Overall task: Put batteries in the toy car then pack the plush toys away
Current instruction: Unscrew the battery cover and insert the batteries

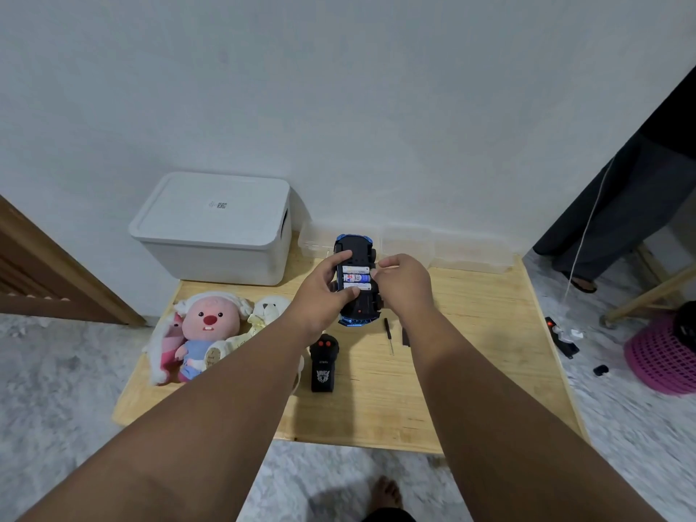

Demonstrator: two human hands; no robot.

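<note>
A blue toy car [357,246] is held upside down above the wooden table [470,363]. Its open bay shows three batteries [356,278] lying side by side. My left hand [327,292] grips the car's left side, thumb at the near end. My right hand [405,281] is against the car's right side, fingertips touching the battery ends. Plush toys lie at the table's left: a pink beaver-like one [211,325], a pink-and-white one [165,346] and a cream bear [265,314], partly hidden by my left arm.
A white lidded storage box [214,227] stands at the back left. A black remote control [324,363], a small screwdriver [388,335] and a dark cover piece [406,336] lie on the table. Clear plastic boxes [467,254] line the wall. A pink basket [663,363] sits on the floor at right.
</note>
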